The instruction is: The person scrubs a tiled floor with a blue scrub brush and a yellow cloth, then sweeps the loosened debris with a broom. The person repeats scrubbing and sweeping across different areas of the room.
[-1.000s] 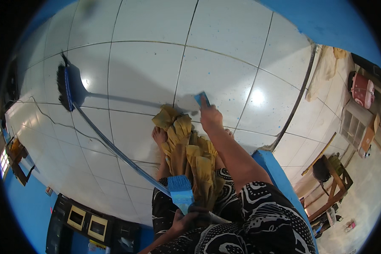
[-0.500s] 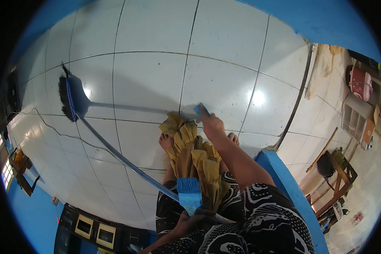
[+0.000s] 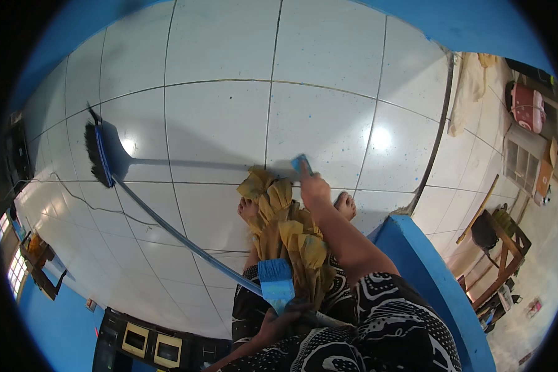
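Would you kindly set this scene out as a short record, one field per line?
Left hand: holds a wide paintbrush, bristles blue
Right hand: holds a small blue flat tool; contact with the floor unclear
Broom: its handle slants toward the left hand; whether gripped, unclear
Cloth: yellow-brown, bunched between the legs
Floor: white tiles, some blue specks

No readable text, labels or numbers anywhere. Paintbrush: blue-smeared ferrule, no lettering legible. Flat blue tool: none legible. Black-and-white garment: swirls and dots, pattern only, no letters made out. Pink case: pale marks, too small to tell. Cardboard box and small pink-and-white item, far right: any print too small.
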Demonstrator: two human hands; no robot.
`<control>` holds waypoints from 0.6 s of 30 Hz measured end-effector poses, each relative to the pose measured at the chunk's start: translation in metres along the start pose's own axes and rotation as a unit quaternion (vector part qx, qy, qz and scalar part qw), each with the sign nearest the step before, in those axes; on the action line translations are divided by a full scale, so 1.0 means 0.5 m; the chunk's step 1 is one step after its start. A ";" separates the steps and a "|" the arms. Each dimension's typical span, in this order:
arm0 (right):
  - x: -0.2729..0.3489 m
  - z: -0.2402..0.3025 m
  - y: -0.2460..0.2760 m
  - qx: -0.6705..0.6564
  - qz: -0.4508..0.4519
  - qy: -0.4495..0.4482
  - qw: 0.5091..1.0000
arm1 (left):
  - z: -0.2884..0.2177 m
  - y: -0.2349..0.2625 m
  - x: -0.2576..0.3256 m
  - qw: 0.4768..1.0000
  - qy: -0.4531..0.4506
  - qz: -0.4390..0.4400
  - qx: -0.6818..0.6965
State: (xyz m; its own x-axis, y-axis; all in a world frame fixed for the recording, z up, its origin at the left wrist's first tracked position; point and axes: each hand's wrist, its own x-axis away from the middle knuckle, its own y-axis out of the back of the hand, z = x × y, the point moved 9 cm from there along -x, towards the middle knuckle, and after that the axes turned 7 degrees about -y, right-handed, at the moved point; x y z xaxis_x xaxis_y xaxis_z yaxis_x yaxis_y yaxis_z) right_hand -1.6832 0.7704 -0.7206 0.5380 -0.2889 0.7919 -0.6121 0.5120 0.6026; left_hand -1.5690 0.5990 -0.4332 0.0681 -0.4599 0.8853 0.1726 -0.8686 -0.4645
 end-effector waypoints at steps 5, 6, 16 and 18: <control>0.009 -0.032 -0.004 -0.014 -0.013 -0.024 1.000 | 0.009 -0.018 0.002 0.999 0.035 -0.020 0.035; -0.008 -0.005 0.006 -0.030 -0.021 -0.026 0.999 | 0.017 -0.008 0.001 0.999 0.030 -0.022 0.025; 0.006 -0.326 -0.040 -0.112 0.006 -0.212 0.971 | 0.021 -0.028 -0.012 0.998 0.054 0.002 0.036; 0.060 -0.513 -0.043 -0.148 -0.077 -0.260 0.951 | 0.037 -0.031 -0.018 0.996 0.085 0.001 0.031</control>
State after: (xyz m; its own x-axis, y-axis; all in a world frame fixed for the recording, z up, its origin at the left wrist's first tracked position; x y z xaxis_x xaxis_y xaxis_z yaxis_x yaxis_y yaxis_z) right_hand -1.5052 0.9583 -0.7349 0.2019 -0.6995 0.6855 -0.3176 0.6153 0.7215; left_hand -1.5539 0.6198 -0.4334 -0.0984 -0.4909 0.8657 0.2334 -0.8570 -0.4594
